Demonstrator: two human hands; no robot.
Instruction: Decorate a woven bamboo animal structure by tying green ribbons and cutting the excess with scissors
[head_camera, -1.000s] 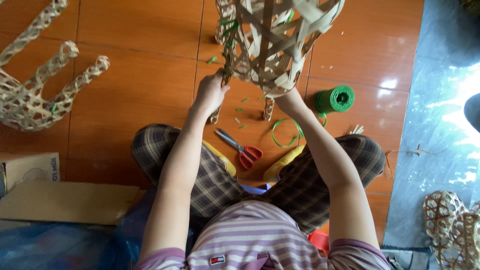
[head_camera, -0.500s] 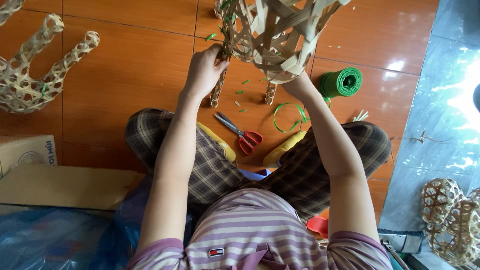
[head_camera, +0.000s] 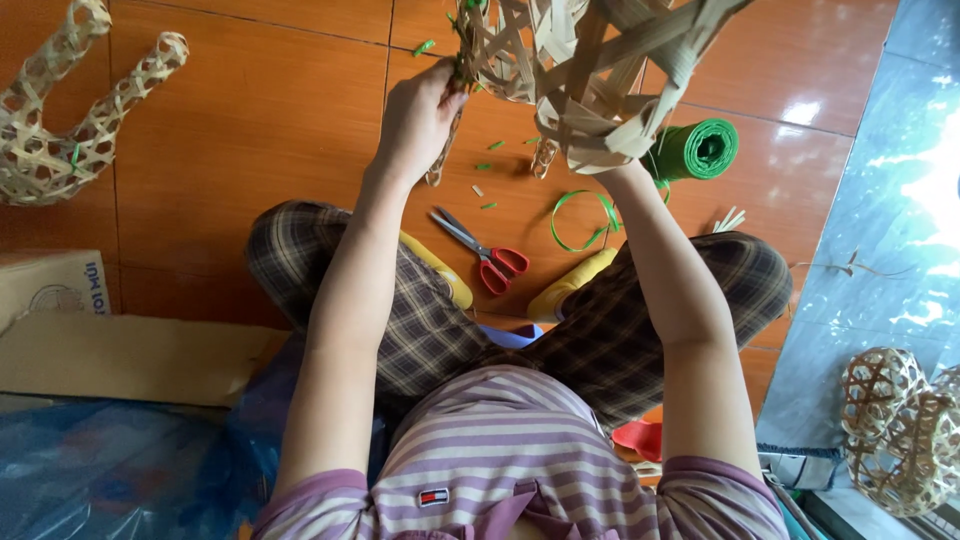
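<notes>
Now the left hand (head_camera: 418, 118) is curled tight around the near edge of the woven bamboo frame (head_camera: 580, 80), which hangs at twelve o'clock above the tiled floor (head_camera: 250, 150). Right hand is buried behind the weave at one o'clock, so I cannot tell how far it is open. Red-handled scissors (head_camera: 485, 255) lie between the knees, green strip loop (head_camera: 582, 220) just beside, green roll (head_camera: 695, 150) at two o'clock. Another woven piece (head_camera: 70, 110) sits at ten o'clock, well apart, with bare tile between.
</notes>
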